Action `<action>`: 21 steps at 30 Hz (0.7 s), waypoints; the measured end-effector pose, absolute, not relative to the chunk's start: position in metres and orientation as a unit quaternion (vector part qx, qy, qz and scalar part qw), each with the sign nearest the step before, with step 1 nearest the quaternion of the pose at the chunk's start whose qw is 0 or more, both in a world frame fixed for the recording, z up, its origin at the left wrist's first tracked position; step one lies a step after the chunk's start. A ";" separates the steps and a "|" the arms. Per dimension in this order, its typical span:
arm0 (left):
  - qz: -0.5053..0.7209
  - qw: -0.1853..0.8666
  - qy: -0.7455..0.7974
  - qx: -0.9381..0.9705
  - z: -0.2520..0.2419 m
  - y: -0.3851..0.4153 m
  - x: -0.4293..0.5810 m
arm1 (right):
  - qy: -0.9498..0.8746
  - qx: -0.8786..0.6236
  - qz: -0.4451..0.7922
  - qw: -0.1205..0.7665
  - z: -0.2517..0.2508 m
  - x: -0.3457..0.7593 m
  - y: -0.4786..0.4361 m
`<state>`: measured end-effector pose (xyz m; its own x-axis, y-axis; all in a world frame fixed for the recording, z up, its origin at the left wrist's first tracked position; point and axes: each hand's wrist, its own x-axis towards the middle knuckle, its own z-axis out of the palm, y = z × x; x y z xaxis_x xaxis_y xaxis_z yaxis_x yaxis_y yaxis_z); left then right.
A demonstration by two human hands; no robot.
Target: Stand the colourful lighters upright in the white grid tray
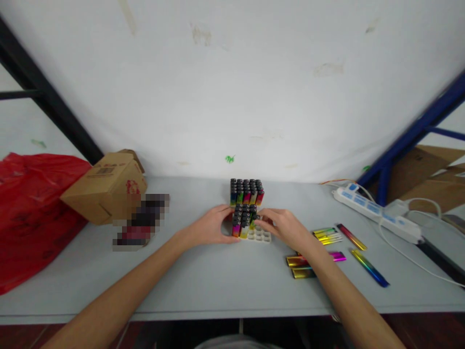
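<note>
A white tray (260,236) with small cells lies on the table in front of me, its left part filled with upright black-topped lighters (237,229). My left hand (209,228) is curved around the left side of this tray, thumb at the near corner and fingers at the far one. Over the tray's right part, my right hand (285,227) pinches a yellow-green lighter (253,221), partly hidden by the fingers. Bare cells show at the near right. Right behind stands a full block of upright lighters (247,193).
Loose shiny lighters lie on the right, including a blue-yellow one (369,267) and a red-gold one (351,236). A white power strip (378,213) with cables is farther right. On the left are a cardboard box (105,186), a red bag (39,218) and a blurred object (143,220).
</note>
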<state>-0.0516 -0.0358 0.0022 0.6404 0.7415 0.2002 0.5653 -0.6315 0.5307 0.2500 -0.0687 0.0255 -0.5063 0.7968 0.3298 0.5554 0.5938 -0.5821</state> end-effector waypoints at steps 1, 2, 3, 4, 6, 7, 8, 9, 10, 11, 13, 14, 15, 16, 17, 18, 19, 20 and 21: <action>0.205 0.216 0.371 0.880 0.002 -0.036 -0.052 | -0.842 -0.409 0.198 0.292 0.024 0.249 -0.068; 0.205 0.217 0.372 0.879 0.002 -0.035 -0.052 | -0.839 -0.418 0.194 0.289 0.024 0.249 -0.068; 0.206 0.217 0.372 0.879 0.001 -0.035 -0.052 | -0.836 -0.426 0.194 0.287 0.024 0.250 -0.067; 0.207 0.218 0.372 0.878 0.001 -0.035 -0.052 | -0.833 -0.432 0.196 0.285 0.025 0.251 -0.066; 0.209 0.219 0.372 0.877 0.001 -0.034 -0.052 | -0.826 -0.441 0.196 0.289 0.032 0.259 -0.064; 0.208 0.221 0.372 0.877 0.000 -0.033 -0.052 | -0.821 -0.449 0.190 0.297 0.037 0.265 -0.063; 0.206 0.223 0.373 0.877 0.001 -0.033 -0.052 | -0.816 -0.457 0.178 0.307 0.043 0.272 -0.064; 0.205 0.225 0.373 0.876 0.001 -0.033 -0.052 | -0.811 -0.465 0.162 0.316 0.050 0.280 -0.067; 0.204 0.225 0.375 0.876 0.001 -0.033 -0.052 | -0.809 -0.469 0.145 0.323 0.055 0.289 -0.071; 0.203 0.224 0.377 0.875 0.001 -0.033 -0.052 | -0.811 -0.471 0.126 0.324 0.060 0.298 -0.078; 0.203 0.220 0.382 0.875 0.002 -0.034 -0.052 | -0.822 -0.475 0.080 0.303 0.062 0.316 -0.098; 0.204 0.218 0.383 0.874 0.002 -0.034 -0.052 | -0.828 -0.484 0.053 0.280 0.060 0.325 -0.111; 0.205 0.217 0.383 0.874 0.002 -0.034 -0.052 | -0.832 -0.496 0.027 0.247 0.054 0.333 -0.126; 0.205 0.217 0.381 0.875 0.003 -0.034 -0.051 | -0.835 -0.508 0.003 0.211 0.047 0.341 -0.142; 0.207 0.219 0.378 0.875 0.003 -0.034 -0.051 | -0.831 -0.524 -0.020 0.182 0.037 0.349 -0.157; 0.209 0.221 0.375 0.876 0.003 -0.033 -0.051 | -0.825 -0.540 -0.040 0.164 0.027 0.356 -0.172; 0.211 0.223 0.373 0.876 0.003 -0.033 -0.051 | -0.818 -0.553 -0.053 0.149 0.016 0.362 -0.185; 0.213 0.224 0.370 0.876 0.003 -0.032 -0.050 | -0.809 -0.567 -0.062 0.139 0.005 0.367 -0.197; 0.215 0.225 0.369 0.876 0.003 -0.032 -0.050 | -0.801 -0.580 -0.068 0.132 -0.005 0.371 -0.206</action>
